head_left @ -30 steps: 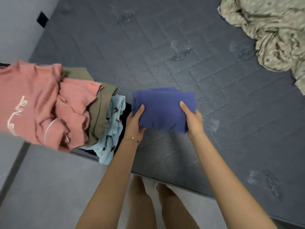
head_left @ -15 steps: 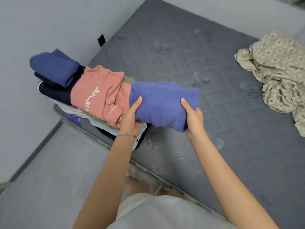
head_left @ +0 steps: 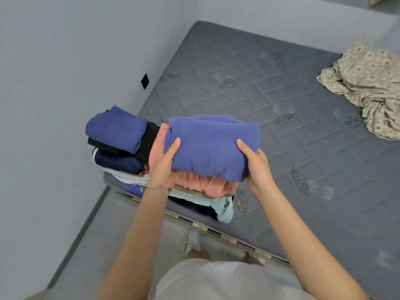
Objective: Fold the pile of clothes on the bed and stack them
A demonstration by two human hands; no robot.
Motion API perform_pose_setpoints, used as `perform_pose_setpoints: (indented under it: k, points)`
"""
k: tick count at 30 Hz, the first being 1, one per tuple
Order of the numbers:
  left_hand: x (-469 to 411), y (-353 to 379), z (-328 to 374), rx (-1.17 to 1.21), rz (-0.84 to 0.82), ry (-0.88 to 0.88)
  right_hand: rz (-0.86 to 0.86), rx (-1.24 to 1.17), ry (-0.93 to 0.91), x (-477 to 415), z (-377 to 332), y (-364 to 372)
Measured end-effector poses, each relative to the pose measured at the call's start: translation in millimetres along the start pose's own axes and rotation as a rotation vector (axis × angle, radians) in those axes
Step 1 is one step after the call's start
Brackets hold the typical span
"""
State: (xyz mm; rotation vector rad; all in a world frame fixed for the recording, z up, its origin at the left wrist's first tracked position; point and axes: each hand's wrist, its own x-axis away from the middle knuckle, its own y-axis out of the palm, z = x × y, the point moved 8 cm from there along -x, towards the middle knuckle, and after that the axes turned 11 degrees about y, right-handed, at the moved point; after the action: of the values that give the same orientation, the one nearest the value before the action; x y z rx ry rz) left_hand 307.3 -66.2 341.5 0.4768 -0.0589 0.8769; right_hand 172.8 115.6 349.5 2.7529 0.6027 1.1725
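A folded blue garment (head_left: 211, 146) sits over a stack of folded clothes at the near left corner of the grey mattress (head_left: 281, 105). My left hand (head_left: 163, 165) grips its left end and my right hand (head_left: 256, 164) grips its right end, thumbs on top. Under it lie a pink garment (head_left: 203, 184) and a light blue patterned one (head_left: 223, 207). Just left stands a second stack (head_left: 121, 148) topped by another folded blue piece, with dark items below it.
A crumpled beige patterned cloth (head_left: 368, 87) lies at the right side of the mattress. A grey wall (head_left: 65, 83) with a black socket (head_left: 144, 81) runs along the left. The bed's slatted edge (head_left: 216, 230) is just in front of my legs.
The blue garment has been carried left from the open mattress onto the pink-topped stack. The view has pulled back and swung left, bringing the second stack and the wall into sight.
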Motion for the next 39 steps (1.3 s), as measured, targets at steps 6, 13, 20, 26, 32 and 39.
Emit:
perform_pose_setpoints:
  k: [6,13,20,26,32,39]
  points:
    - [-53.3,-35.8,13.2,-0.108,-0.072,-0.006,0.080,-0.023,0.015,-30.3,26.5,41.3]
    - [-84.0,-52.7,-8.5,-0.146,-0.096,-0.112,0.131,0.060,0.003,-58.1,35.1,44.1]
    - [-95.5,-79.1,-35.8,-0.491,-0.090,-0.075,0.201,0.295,0.007,-76.1,52.7,23.4]
    - [-90.2,-92.9,-38.7,-0.799,0.059,0.046,0.263,0.476,0.045,-82.2,67.0,4.8]
    - [-85.1,-90.9,-30.5,-0.960,0.058,0.221,0.301,0.575,-0.045,-77.5,61.7,1.7]
    - [-77.0,-71.0,-16.9,-1.233,-0.019,0.382,0.351,0.651,-0.204,-62.4,49.0,-0.5]
